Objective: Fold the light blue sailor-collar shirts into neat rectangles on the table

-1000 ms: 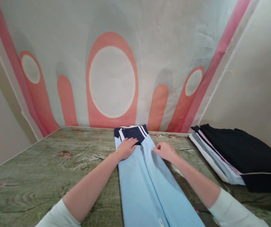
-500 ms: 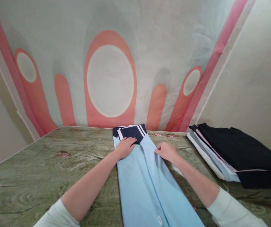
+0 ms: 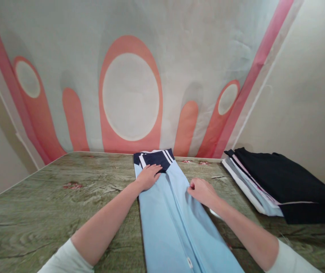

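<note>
A light blue garment (image 3: 165,220) with a navy, white-striped end (image 3: 158,157) lies lengthwise on the table, folded into a long strip. A small white tag (image 3: 189,262) shows near its close end. My left hand (image 3: 149,177) rests flat on the garment, fingers stretched out where the navy meets the light blue. At the right edge of the garment, my right hand (image 3: 202,190) is closed, thumb and fingers pinching the light blue fabric. The fabric is slightly raised and creased beside that hand.
On the right side of the wood-patterned table (image 3: 66,212) lies a stack of folded clothes, with a black garment (image 3: 290,178) on top and white, grey and pink layers below. A wall with a pink and grey printed covering (image 3: 131,144) stands right behind the table's far edge.
My right hand has shifted slightly down and to the right along the garment's edge, still pinching. My left hand stays flat in the same place on the fabric.
</note>
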Demonstrator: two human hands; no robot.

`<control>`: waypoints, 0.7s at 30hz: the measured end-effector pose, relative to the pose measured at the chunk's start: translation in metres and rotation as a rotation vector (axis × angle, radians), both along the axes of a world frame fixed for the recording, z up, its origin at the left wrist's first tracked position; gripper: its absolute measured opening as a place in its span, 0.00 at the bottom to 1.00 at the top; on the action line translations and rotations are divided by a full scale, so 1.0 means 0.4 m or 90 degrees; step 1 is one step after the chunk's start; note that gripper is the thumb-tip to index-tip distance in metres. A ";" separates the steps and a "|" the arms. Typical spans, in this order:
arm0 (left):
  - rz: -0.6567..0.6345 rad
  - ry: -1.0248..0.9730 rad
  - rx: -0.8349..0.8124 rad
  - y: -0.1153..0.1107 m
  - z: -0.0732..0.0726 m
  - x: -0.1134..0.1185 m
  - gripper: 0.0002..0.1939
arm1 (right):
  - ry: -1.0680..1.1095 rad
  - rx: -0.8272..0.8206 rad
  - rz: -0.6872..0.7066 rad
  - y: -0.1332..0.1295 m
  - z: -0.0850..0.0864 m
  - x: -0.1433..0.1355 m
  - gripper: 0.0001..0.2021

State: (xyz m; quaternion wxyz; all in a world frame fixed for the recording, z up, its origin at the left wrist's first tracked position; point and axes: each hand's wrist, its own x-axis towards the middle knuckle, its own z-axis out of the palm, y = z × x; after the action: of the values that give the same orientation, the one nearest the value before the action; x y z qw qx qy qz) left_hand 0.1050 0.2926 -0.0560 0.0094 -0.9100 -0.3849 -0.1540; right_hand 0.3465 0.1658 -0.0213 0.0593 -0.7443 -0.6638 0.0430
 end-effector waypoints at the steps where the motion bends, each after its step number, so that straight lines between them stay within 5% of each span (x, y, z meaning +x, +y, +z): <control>1: 0.000 0.001 0.002 0.000 0.000 0.000 0.21 | 0.002 -0.015 -0.007 0.003 0.002 0.003 0.09; 16: -0.054 -0.009 0.079 -0.019 0.017 0.015 0.20 | 0.076 0.004 0.058 -0.078 0.002 0.035 0.10; 21: -0.055 -0.028 0.024 -0.011 0.012 0.013 0.19 | 0.051 0.016 0.053 -0.105 0.001 0.031 0.08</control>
State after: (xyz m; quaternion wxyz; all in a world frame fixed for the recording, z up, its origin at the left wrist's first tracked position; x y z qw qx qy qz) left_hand 0.1101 0.2882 -0.0511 0.0111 -0.9217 -0.3426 -0.1816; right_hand 0.3587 0.1237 -0.0210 0.0932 -0.7133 -0.6915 0.0665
